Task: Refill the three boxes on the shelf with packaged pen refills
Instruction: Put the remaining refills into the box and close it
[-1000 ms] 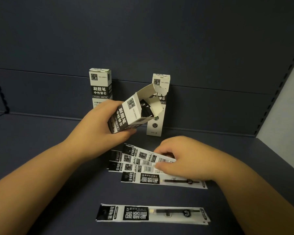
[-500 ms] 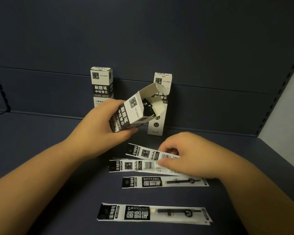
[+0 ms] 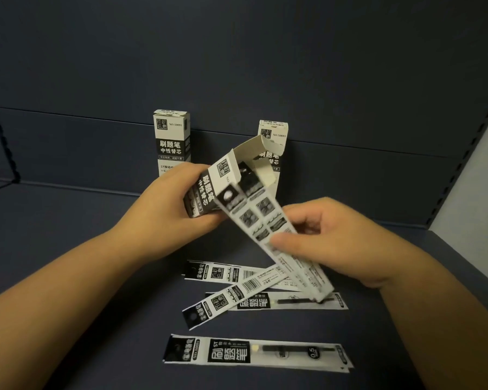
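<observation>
My left hand [image 3: 169, 204] grips a white-and-black refill box [image 3: 209, 192], tilted with its flap open toward the right. My right hand [image 3: 330, 237] pinches two packaged refills [image 3: 268, 226] held side by side, their top ends at the box's open mouth. Two more boxes stand upright against the back wall: one at the left [image 3: 172, 139], one at the right [image 3: 275, 144], partly hidden behind the held box. Several packaged refills lie flat on the shelf: one nearest me [image 3: 254, 353], one slanted [image 3: 231, 299], others behind [image 3: 226, 273].
The dark blue shelf floor [image 3: 68, 249] stretches left of my arms. A dark back panel [image 3: 237, 66] closes the rear. A pale side wall [image 3: 479, 178] with a perforated upright bounds the right.
My right hand lifted two refills off the pile and brought their ends up to the open box. The remaining refills shifted, one now slanted. The left hand kept the box tilted.
</observation>
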`<action>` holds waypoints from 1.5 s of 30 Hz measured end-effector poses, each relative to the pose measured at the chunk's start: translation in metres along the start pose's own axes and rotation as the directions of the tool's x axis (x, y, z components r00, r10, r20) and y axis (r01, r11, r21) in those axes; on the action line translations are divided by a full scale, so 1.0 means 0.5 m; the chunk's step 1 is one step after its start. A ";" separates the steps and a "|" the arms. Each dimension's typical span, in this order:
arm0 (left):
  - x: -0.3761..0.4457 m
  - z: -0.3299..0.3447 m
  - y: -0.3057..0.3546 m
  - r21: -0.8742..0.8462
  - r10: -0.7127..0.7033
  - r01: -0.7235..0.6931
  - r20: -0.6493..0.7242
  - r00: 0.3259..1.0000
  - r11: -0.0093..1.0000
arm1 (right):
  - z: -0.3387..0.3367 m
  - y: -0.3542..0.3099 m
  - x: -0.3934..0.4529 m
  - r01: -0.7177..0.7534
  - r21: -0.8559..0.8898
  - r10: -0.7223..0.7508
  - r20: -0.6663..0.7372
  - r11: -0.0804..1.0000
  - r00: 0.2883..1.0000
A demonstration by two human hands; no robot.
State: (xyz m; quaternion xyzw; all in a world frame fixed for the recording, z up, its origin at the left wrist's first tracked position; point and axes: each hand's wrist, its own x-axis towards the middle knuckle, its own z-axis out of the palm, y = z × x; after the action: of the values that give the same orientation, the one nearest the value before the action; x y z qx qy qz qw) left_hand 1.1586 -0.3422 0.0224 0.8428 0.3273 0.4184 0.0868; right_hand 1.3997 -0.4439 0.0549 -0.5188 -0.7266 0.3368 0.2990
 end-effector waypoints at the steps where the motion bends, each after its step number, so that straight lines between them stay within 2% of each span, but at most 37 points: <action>1: 0.000 0.000 -0.001 0.004 0.002 -0.002 -0.008 1.000 1.000 | -0.001 -0.002 -0.003 0.008 0.125 -0.007 -0.007 0.992 1.000; 3: 0.000 0.000 -0.001 0.014 -0.002 0.002 -0.015 1.000 1.000 | -0.003 -0.002 -0.002 0.044 0.279 -0.029 -0.057 0.959 0.998; 6: 0.000 -0.001 0.001 -0.001 -0.015 0.015 -0.022 1.000 1.000 | -0.008 0.001 0.002 0.044 0.413 0.000 -0.106 0.910 0.994; 14: 0.000 0.003 0.005 -0.022 -0.013 0.012 -0.025 1.000 1.000 | -0.010 -0.001 0.004 0.034 0.558 0.057 -0.144 0.829 0.988; 22: 0.001 0.001 0.000 -0.022 -0.035 0.035 -0.034 0.999 0.999 | -0.010 -0.008 -0.001 0.090 0.630 0.030 -0.178 0.771 0.983; 28: 0.000 0.002 0.005 -0.011 -0.018 0.018 -0.026 0.999 1.000 | -0.018 -0.015 0.001 0.252 0.681 0.009 -0.354 0.687 0.935; 35: 0.000 0.003 0.006 -0.017 -0.028 0.027 -0.023 0.999 0.999 | -0.021 -0.012 0.006 0.399 0.732 0.062 -0.513 0.552 0.856; 40: 0.000 0.006 0.006 -0.014 -0.010 0.010 -0.012 1.000 1.000 | -0.013 -0.010 0.012 0.411 0.710 0.106 -0.561 0.571 0.821; 45: 0.000 0.005 0.006 0.005 0.006 -0.006 -0.008 1.000 1.000 | 0.000 -0.009 0.016 0.399 0.715 0.134 -0.563 0.574 0.815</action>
State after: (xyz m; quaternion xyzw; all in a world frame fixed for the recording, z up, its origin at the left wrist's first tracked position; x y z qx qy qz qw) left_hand 1.1618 -0.3443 0.0222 0.8424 0.3261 0.4211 0.0824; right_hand 1.3952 -0.4373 0.0591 -0.3397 -0.4087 0.4363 0.7261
